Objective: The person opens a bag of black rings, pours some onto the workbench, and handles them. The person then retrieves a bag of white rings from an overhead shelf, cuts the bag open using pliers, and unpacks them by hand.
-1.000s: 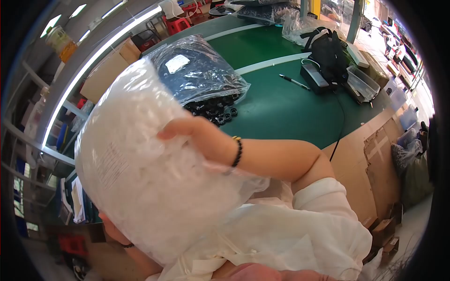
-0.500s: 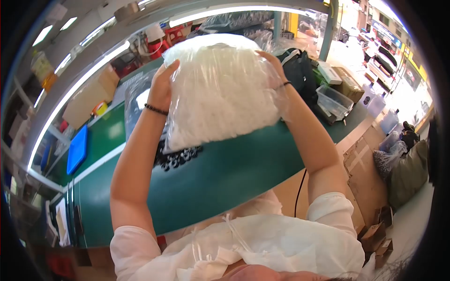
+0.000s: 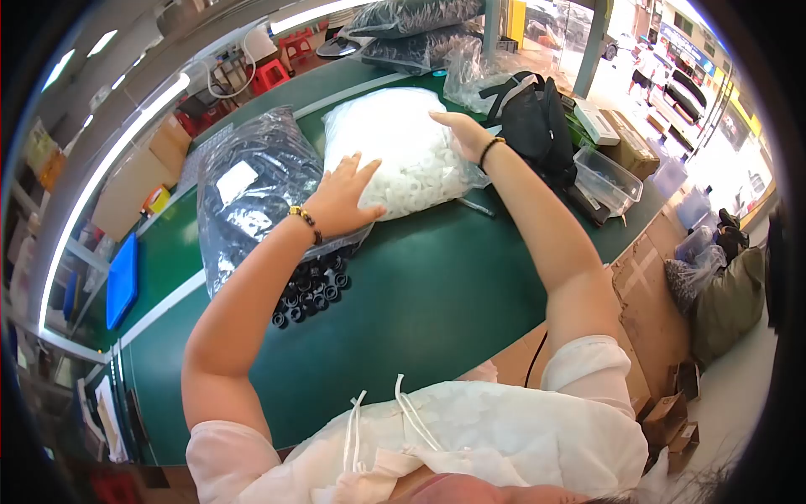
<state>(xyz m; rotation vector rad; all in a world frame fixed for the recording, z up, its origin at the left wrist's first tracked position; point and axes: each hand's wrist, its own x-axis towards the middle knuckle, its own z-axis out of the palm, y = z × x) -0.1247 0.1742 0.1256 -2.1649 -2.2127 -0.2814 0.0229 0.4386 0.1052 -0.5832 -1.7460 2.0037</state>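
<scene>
A clear bag full of white parts (image 3: 403, 143) lies on the green table (image 3: 403, 286). My left hand (image 3: 342, 197) is spread, with its fingers at the bag's lower left side. At the bag's right side is my right hand (image 3: 462, 134), its fingers apart and touching or very near the plastic. Left of the white bag lies a clear bag of dark parts (image 3: 252, 185) with a white label. Several black ring-shaped parts (image 3: 311, 294) spill from its lower edge, below my left forearm. Part of a pen (image 3: 477, 207) shows beside the white bag.
A black backpack (image 3: 537, 126) and a clear plastic box (image 3: 606, 181) stand at the right. Filled dark bags (image 3: 411, 38) are stacked at the far edge. A blue tray (image 3: 122, 281) lies at the left. A person (image 3: 645, 69) is in the distance outside.
The white bag, held up between both hands before, has come down onto the table beside the dark bag. My hands have loosened from it, and the left fingers have spread.
</scene>
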